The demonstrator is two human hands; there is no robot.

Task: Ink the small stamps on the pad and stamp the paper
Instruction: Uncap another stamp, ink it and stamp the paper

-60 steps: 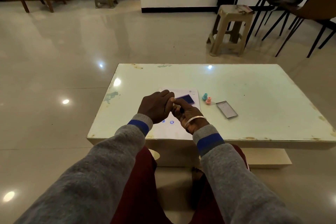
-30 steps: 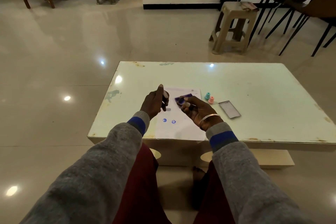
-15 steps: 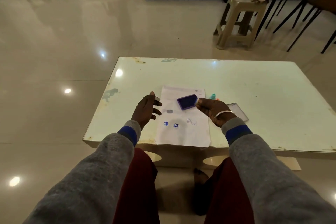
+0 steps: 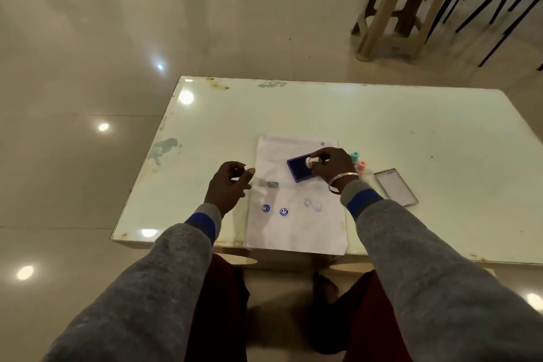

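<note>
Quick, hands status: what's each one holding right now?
Left hand: fingers curled; whether they hold anything cannot be told.
Right hand: closed on the white stamp, at the ink pad.

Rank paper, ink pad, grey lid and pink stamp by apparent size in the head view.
Paper
Then grey lid and ink pad, too alike to rank, pad partly under the right hand
Pink stamp smallest

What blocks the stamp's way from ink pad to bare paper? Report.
Nothing visible. The right hand holds the white stamp on the ink pad; bare paper lies nearer, around four prints; the left hand, pinching a white piece, hangs beside its left edge.
</note>
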